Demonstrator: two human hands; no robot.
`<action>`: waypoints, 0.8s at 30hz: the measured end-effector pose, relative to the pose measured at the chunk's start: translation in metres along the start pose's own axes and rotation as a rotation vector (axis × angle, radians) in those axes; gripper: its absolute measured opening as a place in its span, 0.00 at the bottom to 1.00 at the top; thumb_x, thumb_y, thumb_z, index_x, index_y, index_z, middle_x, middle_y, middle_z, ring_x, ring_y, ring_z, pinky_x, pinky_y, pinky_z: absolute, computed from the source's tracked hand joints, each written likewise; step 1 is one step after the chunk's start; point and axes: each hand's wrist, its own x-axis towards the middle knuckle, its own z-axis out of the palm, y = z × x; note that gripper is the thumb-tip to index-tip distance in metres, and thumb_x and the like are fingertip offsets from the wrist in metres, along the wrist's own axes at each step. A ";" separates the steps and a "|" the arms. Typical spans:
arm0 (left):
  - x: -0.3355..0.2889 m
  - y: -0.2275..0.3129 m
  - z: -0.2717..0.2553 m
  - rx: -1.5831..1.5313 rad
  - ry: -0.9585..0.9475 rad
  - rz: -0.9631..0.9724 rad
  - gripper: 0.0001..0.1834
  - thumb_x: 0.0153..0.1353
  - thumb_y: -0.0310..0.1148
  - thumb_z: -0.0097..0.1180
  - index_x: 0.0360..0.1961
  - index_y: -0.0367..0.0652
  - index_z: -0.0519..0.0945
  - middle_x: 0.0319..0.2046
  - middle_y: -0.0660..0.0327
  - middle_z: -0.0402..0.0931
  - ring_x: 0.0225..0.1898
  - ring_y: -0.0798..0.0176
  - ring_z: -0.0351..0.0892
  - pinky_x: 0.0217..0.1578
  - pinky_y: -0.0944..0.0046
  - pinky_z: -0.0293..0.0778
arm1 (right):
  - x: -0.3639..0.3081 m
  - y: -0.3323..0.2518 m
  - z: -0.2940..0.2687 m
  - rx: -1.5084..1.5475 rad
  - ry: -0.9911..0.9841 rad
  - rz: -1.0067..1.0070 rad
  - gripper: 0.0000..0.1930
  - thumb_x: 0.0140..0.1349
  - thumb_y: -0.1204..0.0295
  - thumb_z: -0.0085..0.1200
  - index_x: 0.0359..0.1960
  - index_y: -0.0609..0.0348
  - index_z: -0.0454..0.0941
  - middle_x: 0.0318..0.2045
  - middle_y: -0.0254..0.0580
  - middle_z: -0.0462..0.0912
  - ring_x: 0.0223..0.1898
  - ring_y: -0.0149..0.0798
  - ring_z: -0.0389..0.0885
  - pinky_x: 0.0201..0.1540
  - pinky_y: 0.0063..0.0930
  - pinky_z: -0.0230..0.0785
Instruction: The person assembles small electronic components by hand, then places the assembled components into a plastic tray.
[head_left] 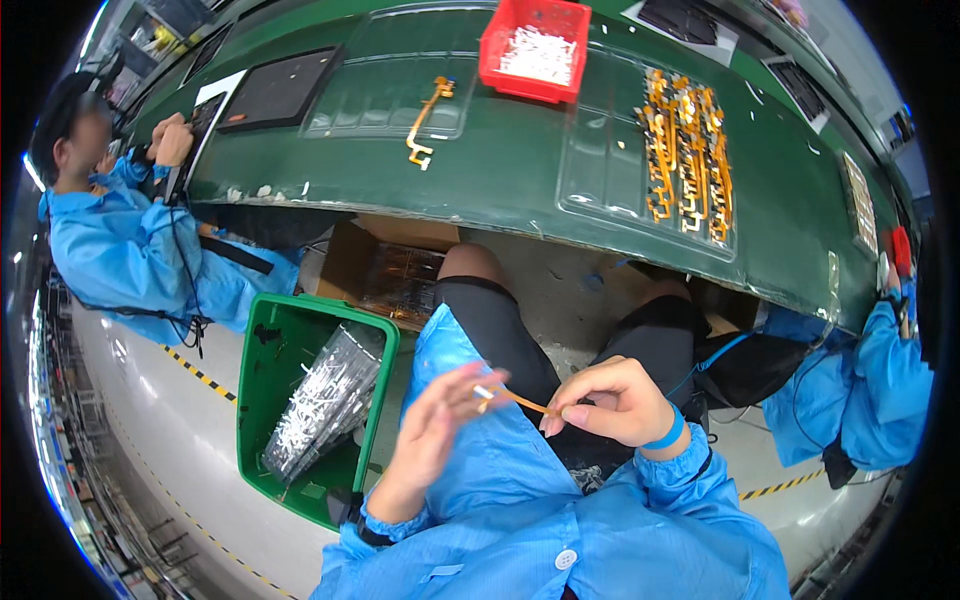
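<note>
Above my lap, my right hand pinches one end of a thin orange flex cable between thumb and fingers. The strip points left, and its pale far end lies by the fingers of my left hand. Motion smears those fingers, so I cannot tell whether they grip the strip. A blue band circles my right wrist. On the green table ahead, a single flex cable rests on a clear tray. Rows of similar flex cables cover another clear tray to the right.
A red bin of small white pieces stands on the table. Left of my legs is a green crate holding plastic trays and white scraps. A cardboard box sits under the table. People in blue smocks sit on both sides.
</note>
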 end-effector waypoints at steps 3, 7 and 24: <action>0.000 -0.008 -0.005 -0.228 -0.095 -0.159 0.26 0.73 0.49 0.42 0.51 0.31 0.72 0.40 0.44 0.80 0.40 0.50 0.83 0.43 0.54 0.78 | -0.003 -0.001 -0.001 -0.059 -0.015 0.020 0.06 0.63 0.81 0.54 0.38 0.67 0.82 0.33 0.45 0.87 0.39 0.36 0.85 0.46 0.28 0.76; 0.007 -0.006 0.002 -0.159 -0.025 -0.183 0.12 0.72 0.32 0.48 0.43 0.32 0.77 0.32 0.53 0.80 0.31 0.63 0.81 0.36 0.63 0.77 | -0.014 0.002 -0.010 -0.117 -0.067 0.029 0.07 0.63 0.79 0.56 0.41 0.67 0.81 0.35 0.45 0.87 0.40 0.36 0.86 0.47 0.28 0.76; 0.027 0.012 0.038 1.234 0.022 0.717 0.13 0.50 0.21 0.64 0.39 0.38 0.81 0.37 0.53 0.82 0.41 0.53 0.83 0.44 0.57 0.77 | -0.003 0.008 0.007 -0.222 0.125 0.103 0.06 0.67 0.75 0.50 0.38 0.64 0.78 0.31 0.42 0.86 0.36 0.33 0.85 0.40 0.27 0.76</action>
